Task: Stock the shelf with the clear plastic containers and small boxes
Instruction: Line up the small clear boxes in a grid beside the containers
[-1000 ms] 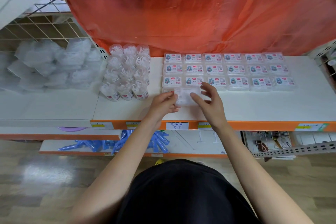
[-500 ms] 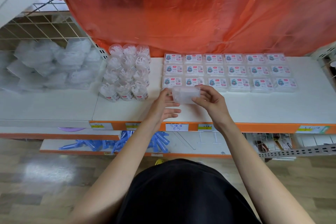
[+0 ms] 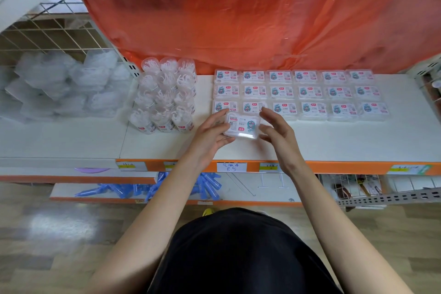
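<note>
A small clear box (image 3: 242, 126) with a printed label facing up is just above the white shelf (image 3: 334, 143), in front of the rows of matching small boxes (image 3: 310, 92). My left hand (image 3: 207, 135) grips its left side, fingers over the far edge and thumb at the near edge. My right hand (image 3: 279, 132) is beside the box's right edge with its fingers spread and nearly straight, holding nothing. A block of clear round containers (image 3: 164, 96) stands to the left of the boxes.
Clear plastic bags (image 3: 64, 83) are piled at the far left by a wire grid. An orange plastic sheet (image 3: 238, 19) hangs behind the shelf. Price tags (image 3: 231, 167) line the orange front edge. The lower shelf holds blue items (image 3: 114, 191) and a wire basket (image 3: 353, 186).
The box was lifted off the shelf and turned over, so its label now faces up. My right hand has let go and opened beside it.
</note>
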### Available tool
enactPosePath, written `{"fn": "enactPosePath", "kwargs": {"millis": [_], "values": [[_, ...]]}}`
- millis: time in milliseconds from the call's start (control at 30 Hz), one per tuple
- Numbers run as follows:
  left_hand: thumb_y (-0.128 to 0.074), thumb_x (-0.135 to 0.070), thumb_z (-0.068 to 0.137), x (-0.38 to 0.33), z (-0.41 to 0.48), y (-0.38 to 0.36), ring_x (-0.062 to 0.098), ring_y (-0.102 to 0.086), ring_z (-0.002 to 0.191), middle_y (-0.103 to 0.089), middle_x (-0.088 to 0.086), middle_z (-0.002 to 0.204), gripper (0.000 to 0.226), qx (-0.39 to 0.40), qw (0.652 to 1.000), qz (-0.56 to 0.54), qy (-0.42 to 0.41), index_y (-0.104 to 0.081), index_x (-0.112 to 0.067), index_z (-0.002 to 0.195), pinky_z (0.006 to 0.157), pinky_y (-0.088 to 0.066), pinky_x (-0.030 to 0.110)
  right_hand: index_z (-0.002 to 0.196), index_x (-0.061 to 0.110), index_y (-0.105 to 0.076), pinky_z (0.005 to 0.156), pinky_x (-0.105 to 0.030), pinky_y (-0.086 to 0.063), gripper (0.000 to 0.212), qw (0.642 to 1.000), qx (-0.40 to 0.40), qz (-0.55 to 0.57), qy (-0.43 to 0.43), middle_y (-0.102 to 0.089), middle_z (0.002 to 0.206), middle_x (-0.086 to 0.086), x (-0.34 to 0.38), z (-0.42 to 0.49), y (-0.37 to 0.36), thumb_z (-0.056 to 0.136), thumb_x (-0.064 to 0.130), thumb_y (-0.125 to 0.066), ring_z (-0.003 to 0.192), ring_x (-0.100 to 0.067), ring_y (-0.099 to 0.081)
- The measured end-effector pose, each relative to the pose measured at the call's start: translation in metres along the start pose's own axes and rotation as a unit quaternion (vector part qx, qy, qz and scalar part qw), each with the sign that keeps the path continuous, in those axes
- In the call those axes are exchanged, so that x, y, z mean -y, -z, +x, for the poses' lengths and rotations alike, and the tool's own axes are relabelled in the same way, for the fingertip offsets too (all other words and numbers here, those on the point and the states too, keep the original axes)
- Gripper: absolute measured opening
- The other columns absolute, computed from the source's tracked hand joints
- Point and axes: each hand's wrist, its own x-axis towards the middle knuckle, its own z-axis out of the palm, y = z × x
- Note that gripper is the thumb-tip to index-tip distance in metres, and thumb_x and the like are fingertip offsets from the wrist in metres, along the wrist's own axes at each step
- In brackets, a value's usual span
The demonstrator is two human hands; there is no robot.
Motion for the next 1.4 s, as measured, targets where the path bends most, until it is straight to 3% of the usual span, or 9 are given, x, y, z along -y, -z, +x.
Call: {"fn": "enactPosePath", "kwargs": {"millis": [200,400,633,800,900,1000,1233,1300,1400], "values": [[-0.056,-0.012,0.097,-0.002,-0.002,-0.001,0.019,-0.064,0.108,-0.063,0.000,0.124,0.034,-0.002,0.998,0.062,-0.010,-0.062,-0.032,0.124,0.082,-0.052,0.028,0.128,0.015,-0.062,0.062,-0.010,-0.046,0.035,0.998,0.004,-0.023,-0.057,-0.069,0.092,-0.001,0.006,0.008,-0.008,0.093,0.015,-0.066,0.073,0.008,-0.062],[-0.064,-0.025,0.093,0.005,-0.001,-0.002,0.014,-0.065,0.103,-0.065,0.006,0.124,0.040,-0.045,0.996,0.075,-0.004,-0.054,-0.020,0.131,0.087,-0.052,0.032,0.130,0.024,-0.058,0.086,-0.035,-0.050,0.043,0.996,0.002,0.026,-0.083,-0.067,0.097,-0.014,0.000,0.006,-0.009,0.090,0.008,-0.066,0.093,-0.018,-0.064],[-0.066,-0.020,0.093,0.021,-0.001,-0.009,0.021,-0.066,0.101,-0.065,0.006,0.118,0.025,-0.063,0.993,0.102,0.000,-0.062,-0.020,0.117,0.079,-0.056,0.029,0.136,0.023,-0.049,0.096,-0.047,-0.052,0.058,0.998,-0.012,-0.008,-0.059,-0.062,0.099,-0.011,-0.012,-0.002,-0.013,0.085,0.006,-0.073,0.088,-0.014,-0.068],[-0.058,-0.020,0.097,0.009,0.003,-0.011,0.006,-0.060,0.086,-0.066,-0.003,0.100,0.017,-0.063,0.975,0.206,-0.057,-0.066,-0.016,0.112,0.063,-0.048,0.017,0.143,0.027,-0.043,0.104,-0.022,-0.041,0.088,0.971,0.019,-0.205,0.118,-0.044,0.144,0.005,-0.019,-0.007,0.005,0.068,0.032,-0.089,0.128,-0.004,-0.046],[-0.054,-0.020,0.099,0.002,0.007,-0.012,0.004,-0.059,0.088,-0.067,-0.003,0.105,0.016,-0.037,0.963,0.257,-0.069,-0.068,-0.020,0.108,0.067,-0.047,0.018,0.136,0.025,-0.056,0.115,-0.032,-0.031,0.075,0.928,0.048,-0.312,0.196,-0.045,0.148,0.005,-0.017,-0.002,0.015,0.069,0.030,-0.089,0.138,-0.011,-0.038],[-0.053,-0.014,0.099,0.004,0.011,-0.013,0.005,-0.062,0.094,-0.069,0.003,0.114,0.020,-0.029,0.962,0.259,-0.085,-0.070,-0.016,0.110,0.075,-0.051,0.018,0.120,0.023,-0.068,0.105,-0.043,-0.041,0.054,0.915,0.030,-0.335,0.224,-0.059,0.129,0.005,-0.014,0.002,0.018,0.071,0.033,-0.086,0.122,-0.010,-0.051],[-0.054,-0.020,0.099,0.011,0.015,-0.017,0.012,-0.059,0.116,-0.064,-0.002,0.122,0.029,-0.077,0.961,0.235,-0.125,-0.062,-0.014,0.126,0.099,-0.048,0.026,0.121,0.020,-0.067,0.079,-0.003,-0.035,0.057,0.931,-0.022,-0.299,0.206,-0.052,0.118,0.002,-0.019,0.002,0.018,0.069,0.021,-0.090,0.095,0.008,-0.050],[-0.050,-0.023,0.101,0.015,0.014,-0.010,0.011,-0.053,0.121,-0.059,-0.005,0.130,0.033,-0.108,0.912,0.349,-0.188,-0.057,-0.017,0.132,0.097,-0.041,0.015,0.121,0.021,-0.067,0.078,-0.004,-0.036,0.055,0.934,-0.052,-0.298,0.192,-0.050,0.119,0.002,-0.028,0.004,0.020,0.070,0.021,-0.089,0.094,0.005,-0.050],[-0.046,-0.026,0.100,0.030,0.015,0.010,0.017,-0.043,0.132,-0.052,0.000,0.142,0.038,-0.128,0.761,0.568,-0.286,-0.054,-0.017,0.136,0.108,-0.032,0.030,0.121,0.020,-0.066,0.085,-0.014,-0.043,0.052,0.931,-0.081,-0.318,0.159,-0.047,0.120,0.003,-0.042,0.007,0.027,0.073,0.022,-0.087,0.097,-0.009,-0.053]]}}
